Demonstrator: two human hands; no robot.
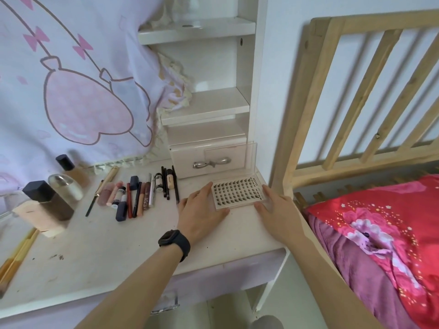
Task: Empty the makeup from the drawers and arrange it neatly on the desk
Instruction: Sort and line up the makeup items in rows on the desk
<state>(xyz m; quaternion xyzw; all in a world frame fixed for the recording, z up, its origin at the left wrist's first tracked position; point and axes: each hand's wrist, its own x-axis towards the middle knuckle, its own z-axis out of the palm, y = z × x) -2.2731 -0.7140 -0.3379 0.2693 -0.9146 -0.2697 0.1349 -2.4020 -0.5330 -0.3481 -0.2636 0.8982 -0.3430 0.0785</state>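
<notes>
Left hand (202, 211), right hand (276, 207) flank lash case (237, 192) | pencils (142, 193) left | drawer (209, 160) behind

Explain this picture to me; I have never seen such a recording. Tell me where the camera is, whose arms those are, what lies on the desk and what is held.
No machine here: a person wears one wide-angle camera on the head, looking down, so both arms are their own. The left hand, with a dark watch on its wrist, and the right hand rest with straight fingers against the two sides of a clear case of false lashes on the white desk; its lid stands open. Neither hand grips anything; they seem to be squaring the case. Left of it lie a row of pencils and tubes and some bottles. Behind it is a small drawer.
</notes>
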